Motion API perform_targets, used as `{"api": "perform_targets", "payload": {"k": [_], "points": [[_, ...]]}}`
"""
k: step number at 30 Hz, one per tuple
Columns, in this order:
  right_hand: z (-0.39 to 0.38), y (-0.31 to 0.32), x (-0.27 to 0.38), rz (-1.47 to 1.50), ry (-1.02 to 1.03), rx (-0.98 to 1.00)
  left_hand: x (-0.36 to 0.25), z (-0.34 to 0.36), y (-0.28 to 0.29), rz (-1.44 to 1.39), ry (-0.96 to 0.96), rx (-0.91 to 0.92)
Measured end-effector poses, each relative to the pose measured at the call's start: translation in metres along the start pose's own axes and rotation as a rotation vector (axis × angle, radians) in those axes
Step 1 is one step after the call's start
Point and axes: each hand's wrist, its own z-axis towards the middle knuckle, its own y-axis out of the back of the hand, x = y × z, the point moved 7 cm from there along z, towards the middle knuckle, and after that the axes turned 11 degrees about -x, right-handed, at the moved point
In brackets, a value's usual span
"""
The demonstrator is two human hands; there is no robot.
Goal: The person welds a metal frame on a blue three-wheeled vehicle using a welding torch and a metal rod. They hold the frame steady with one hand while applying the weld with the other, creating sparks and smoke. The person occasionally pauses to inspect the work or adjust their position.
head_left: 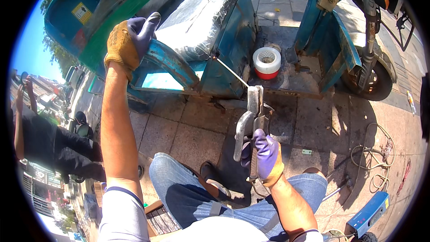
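Observation:
My left hand (127, 42), in a yellow and purple work glove, grips the upper end of a worn blue metal armrest (168, 62) beside the seat, its thumb stretched out. My right hand (266, 157), gloved alike, is closed round the handle of a welding electrode holder (254, 116). From the holder's jaws a thin pale welding rod (233, 72) slants up and left. The rod's tip is at the lower corner of the plastic-wrapped seat (197, 20), where a small reddish spot shows; I cannot tell whether it touches. Both belong to a blue three-wheeled vehicle (228, 40).
A white and red round container (267, 62) stands on the vehicle's footboard (291, 78). On the paving at right lie a looped cable (371, 150) and a blue boxy machine (368, 215). The front wheel (371, 80) is at far right. Another person (53, 143) stands at left.

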Motion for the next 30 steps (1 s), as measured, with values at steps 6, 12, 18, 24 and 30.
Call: {"api": "perform_targets", "payload": {"k": [6,12,18,24,30], "points": [[0.004,-0.001,-0.002,0.065,0.089,0.016,-0.003,-0.002,0.004,-0.006,-0.032,-0.032],[0.005,0.007,-0.003,0.074,-0.018,-0.023,0.001,0.0,0.0,-0.002,-0.008,0.004],[0.002,0.001,-0.003,0.044,-0.04,-0.015,0.008,-0.001,0.002,-0.016,-0.051,-0.115],[0.005,0.0,-0.004,-0.008,0.04,0.062,0.0,0.002,0.001,0.024,0.008,0.049],[0.005,-0.001,-0.006,0.024,0.02,0.066,0.001,0.001,0.001,0.023,-0.015,-0.011]]}}
